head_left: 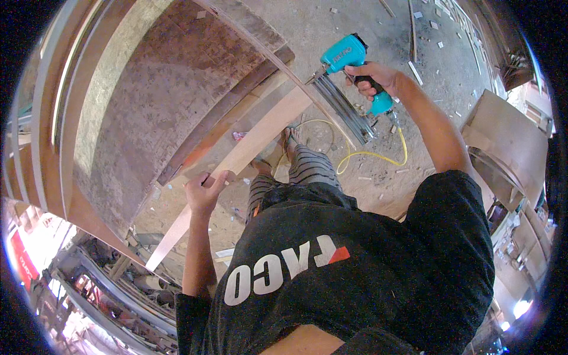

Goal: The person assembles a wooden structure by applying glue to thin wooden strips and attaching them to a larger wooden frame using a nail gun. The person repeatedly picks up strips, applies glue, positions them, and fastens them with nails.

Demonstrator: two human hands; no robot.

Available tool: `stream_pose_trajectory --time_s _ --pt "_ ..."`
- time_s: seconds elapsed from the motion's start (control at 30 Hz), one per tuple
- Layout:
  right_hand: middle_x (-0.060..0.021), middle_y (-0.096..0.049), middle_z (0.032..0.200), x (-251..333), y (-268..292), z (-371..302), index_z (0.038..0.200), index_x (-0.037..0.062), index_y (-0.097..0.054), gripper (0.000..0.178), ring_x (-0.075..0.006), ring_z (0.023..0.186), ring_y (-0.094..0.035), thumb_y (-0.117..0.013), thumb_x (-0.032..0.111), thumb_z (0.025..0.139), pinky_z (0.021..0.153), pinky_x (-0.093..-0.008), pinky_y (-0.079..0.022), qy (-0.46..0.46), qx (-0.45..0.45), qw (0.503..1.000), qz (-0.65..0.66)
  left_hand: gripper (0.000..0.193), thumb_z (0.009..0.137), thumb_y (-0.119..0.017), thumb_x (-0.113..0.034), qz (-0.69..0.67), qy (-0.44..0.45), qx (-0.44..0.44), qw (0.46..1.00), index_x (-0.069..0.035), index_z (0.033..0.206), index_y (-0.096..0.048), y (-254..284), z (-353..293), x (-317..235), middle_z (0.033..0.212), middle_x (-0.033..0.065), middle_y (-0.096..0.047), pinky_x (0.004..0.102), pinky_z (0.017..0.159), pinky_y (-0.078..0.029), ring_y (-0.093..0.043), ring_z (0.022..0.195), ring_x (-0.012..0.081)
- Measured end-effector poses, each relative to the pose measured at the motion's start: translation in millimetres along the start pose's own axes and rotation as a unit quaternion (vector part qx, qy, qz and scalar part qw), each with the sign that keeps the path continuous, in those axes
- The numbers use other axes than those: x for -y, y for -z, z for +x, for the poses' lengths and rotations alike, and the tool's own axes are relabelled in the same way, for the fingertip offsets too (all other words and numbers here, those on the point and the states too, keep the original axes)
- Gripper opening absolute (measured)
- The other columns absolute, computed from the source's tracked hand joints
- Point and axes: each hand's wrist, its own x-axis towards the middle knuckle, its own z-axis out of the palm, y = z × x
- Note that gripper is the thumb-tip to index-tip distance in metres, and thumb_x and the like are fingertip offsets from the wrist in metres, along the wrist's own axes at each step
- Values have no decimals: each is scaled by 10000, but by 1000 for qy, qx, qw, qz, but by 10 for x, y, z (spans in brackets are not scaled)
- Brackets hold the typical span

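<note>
My right hand (378, 81) is wrapped round the black grip of a teal nail gun (343, 54). The gun's nose points at the far end of a long pale wooden board (260, 135), where the board meets a thin wooden strip (273, 58) set on edge across it. Whether the nose touches the wood, I cannot tell. Lower on the board, my left hand (204, 192) grips its edge, with the thumb on the upper face. From the gun's handle a yellow air hose (404, 151) loops down toward the floor.
To the left lies a wide, stained brown panel (160, 83), with curved strips (50, 112) standing along its far side. Wood scraps litter the concrete floor (438, 89). Brown sheets (509, 142) lean at the right. Metal machinery (118, 290) stands at lower left.
</note>
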Motion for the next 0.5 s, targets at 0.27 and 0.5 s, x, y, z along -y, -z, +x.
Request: stream_pose_trajectory --time_s 0.27,0.5 --pt "70 -471 562 -2 15 -3 993 76 -636 428 -68 440 -442 -685 501 1001 437 -268 -393 23 8 1000 20 591 767 -853 -553 0 -7 -12 1000 -5 668 -656 -9 47 -37 554 78 -561 380 534 -421 -492 520 173" --pt "63 -475 569 -176 -45 -116 1028 62 -656 424 -71 446 -436 -694 483 1000 429 -258 -372 15 -20 999 36 602 770 -860 -550 20 -10 -7 1000 -2 661 -636 7 81 -12 565 78 -552 368 540 -414 -487 533 180"
